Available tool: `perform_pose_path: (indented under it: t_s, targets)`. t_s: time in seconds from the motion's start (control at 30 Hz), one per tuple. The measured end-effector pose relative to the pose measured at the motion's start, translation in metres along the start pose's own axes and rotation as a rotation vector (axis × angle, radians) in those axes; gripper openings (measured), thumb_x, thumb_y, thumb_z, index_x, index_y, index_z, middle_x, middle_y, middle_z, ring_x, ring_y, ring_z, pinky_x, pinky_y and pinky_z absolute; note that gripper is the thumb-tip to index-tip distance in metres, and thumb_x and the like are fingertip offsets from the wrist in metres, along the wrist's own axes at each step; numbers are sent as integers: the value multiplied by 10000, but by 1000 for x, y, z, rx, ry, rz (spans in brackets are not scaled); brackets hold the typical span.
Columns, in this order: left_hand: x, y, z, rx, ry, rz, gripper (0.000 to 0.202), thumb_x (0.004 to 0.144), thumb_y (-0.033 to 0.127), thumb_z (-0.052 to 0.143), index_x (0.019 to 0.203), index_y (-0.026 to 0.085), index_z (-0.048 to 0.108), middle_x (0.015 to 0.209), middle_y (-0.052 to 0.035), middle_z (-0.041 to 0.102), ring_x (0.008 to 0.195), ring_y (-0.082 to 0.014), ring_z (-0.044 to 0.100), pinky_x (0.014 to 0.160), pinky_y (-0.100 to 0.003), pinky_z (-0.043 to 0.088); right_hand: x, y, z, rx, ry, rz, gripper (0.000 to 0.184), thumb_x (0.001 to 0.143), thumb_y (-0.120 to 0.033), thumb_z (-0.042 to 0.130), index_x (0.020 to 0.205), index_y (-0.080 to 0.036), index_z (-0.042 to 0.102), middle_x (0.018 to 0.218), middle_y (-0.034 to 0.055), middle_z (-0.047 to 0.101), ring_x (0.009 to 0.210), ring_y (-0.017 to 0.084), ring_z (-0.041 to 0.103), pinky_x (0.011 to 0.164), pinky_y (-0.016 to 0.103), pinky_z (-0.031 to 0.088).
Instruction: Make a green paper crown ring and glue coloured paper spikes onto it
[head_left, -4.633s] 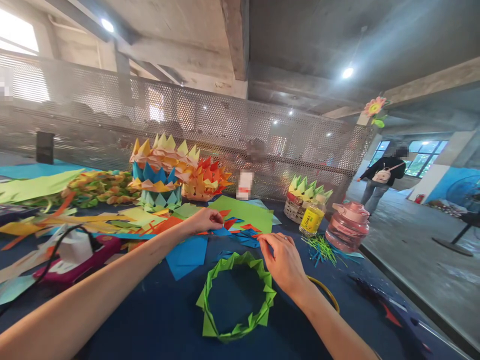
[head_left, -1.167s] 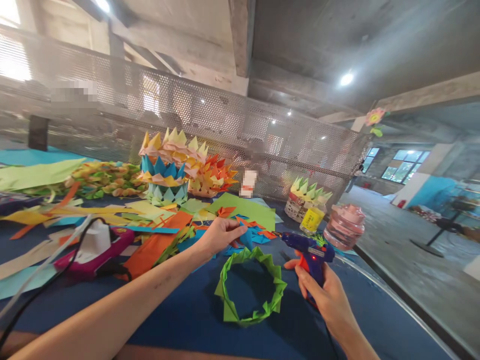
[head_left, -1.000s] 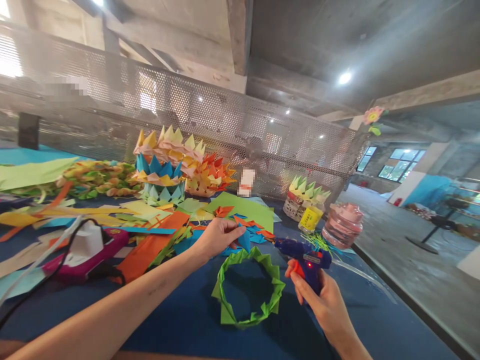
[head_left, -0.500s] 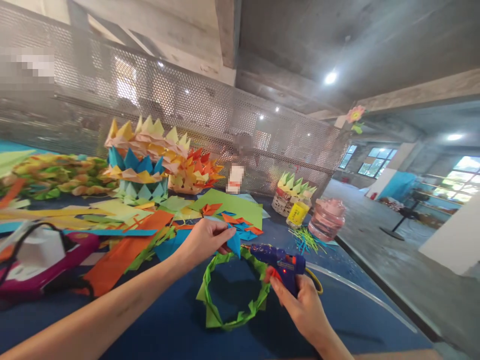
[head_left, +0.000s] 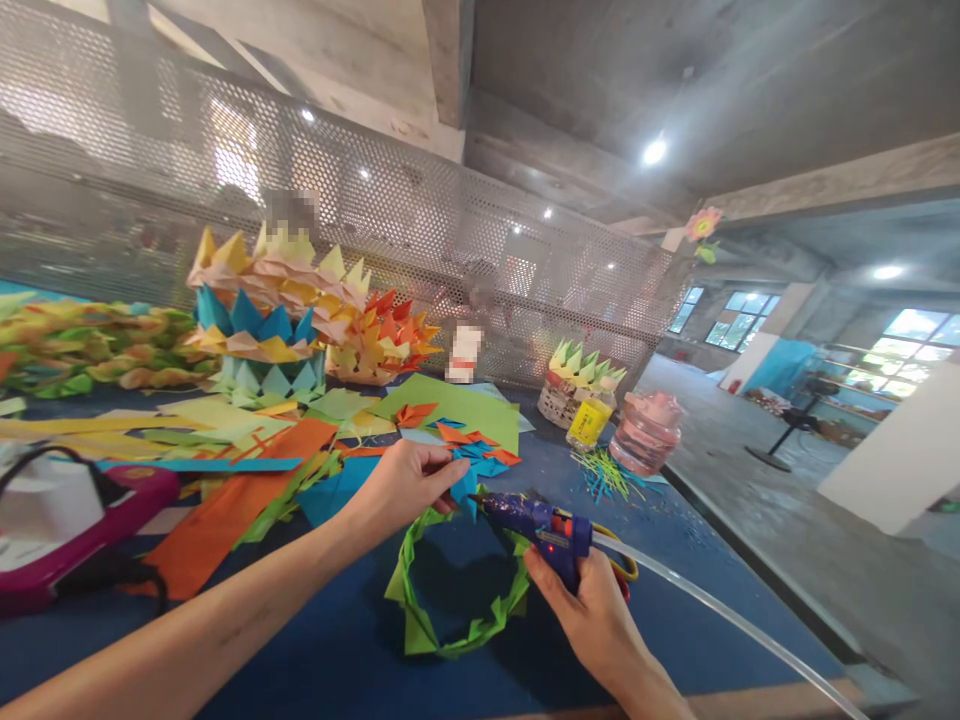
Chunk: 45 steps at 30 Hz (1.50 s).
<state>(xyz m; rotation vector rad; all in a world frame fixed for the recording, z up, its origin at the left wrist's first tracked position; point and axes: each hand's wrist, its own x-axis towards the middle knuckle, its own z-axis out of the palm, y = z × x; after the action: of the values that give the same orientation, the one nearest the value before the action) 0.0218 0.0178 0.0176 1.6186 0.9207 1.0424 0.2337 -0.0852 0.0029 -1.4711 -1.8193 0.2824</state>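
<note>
My left hand [head_left: 405,478] pinches a small folded blue paper piece [head_left: 463,490] just above the far rim of a green folded-paper ring [head_left: 420,630] that lies on the dark blue table [head_left: 315,660]. My right hand [head_left: 592,620] grips a blue glue gun [head_left: 536,518] by its handle, a red light showing on its side. The gun's nozzle points left and touches or nearly touches the blue piece. A clear glue stick [head_left: 720,620] trails from the back of the gun to the right.
Loose blue and orange folded pieces [head_left: 472,447] lie on green paper [head_left: 457,410] behind the ring. Stacked paper crowns [head_left: 262,320] stand at the back left, a pink device with a black cord [head_left: 67,520] at the left. A yellow bottle [head_left: 588,422] and pink jar [head_left: 645,432] stand right.
My right hand, empty 4.6 s ago, now holds the glue gun and has brought its nozzle left to the blue piece. My left hand has picked up the blue piece. The view has shifted rightward.
</note>
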Motion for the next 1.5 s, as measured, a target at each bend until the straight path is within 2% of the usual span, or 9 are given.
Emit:
perform_pose_path:
  t_s: [0.2, 0.43, 0.7, 0.87, 1.03, 1.27, 1.5]
  targets:
    - [0, 0, 1, -3, -6, -9, 306, 723, 396, 628, 494, 202, 567, 466, 29, 595, 491, -152, 642, 479, -212, 522, 1, 3, 2, -44, -31, -5, 300, 886, -442, 527, 938, -187, 677, 788, 34, 702, 718, 206, 627, 698, 303, 497]
    - [0, 1, 0, -7, 8, -11, 285, 716, 396, 639, 519, 193, 602, 468, 21, 601, 503, -159, 649, 499, -220, 542, 2, 3, 1, -43, -57, 31, 343, 896, -465, 513, 1036, -191, 664, 913, 55, 714, 834, 239, 641, 800, 348, 490]
    - [2, 1, -3, -7, 12, 21, 331, 729, 385, 634, 479, 194, 530, 455, 35, 548, 497, -146, 636, 503, -225, 561, -1, 8, 1, -27, -32, 11, 330, 891, -450, 537, 1072, -201, 657, 953, 55, 720, 869, 247, 651, 821, 342, 488]
    - [3, 0, -5, 6, 16, 33, 321, 760, 397, 612, 521, 185, 583, 488, 17, 580, 528, -157, 652, 519, -234, 571, 1, 2, -1, -14, -32, -12, 280, 895, -417, 540, 1040, -216, 669, 924, 38, 723, 843, 236, 650, 798, 322, 489]
    - [5, -1, -9, 9, 18, 47, 324, 775, 434, 596, 600, 166, 647, 545, -11, 631, 566, -174, 665, 559, -273, 591, 1, 1, -1, -16, -61, 14, 316, 898, -444, 524, 1038, -200, 668, 909, 48, 717, 825, 237, 643, 809, 336, 486]
    - [4, 5, -11, -15, 47, 8, 310, 737, 444, 623, 662, 155, 703, 570, -14, 676, 556, -164, 668, 561, -243, 582, -1, 2, 0, -50, -57, 22, 337, 905, -463, 506, 1030, -195, 667, 801, 37, 704, 736, 224, 634, 767, 330, 495]
    - [3, 8, -14, -30, 32, 19, 288, 775, 410, 617, 633, 166, 675, 587, 11, 702, 554, -130, 670, 564, -195, 569, 1, 4, 1, -24, -45, 1, 298, 906, -441, 520, 1074, -235, 655, 951, 28, 714, 862, 230, 641, 802, 324, 486]
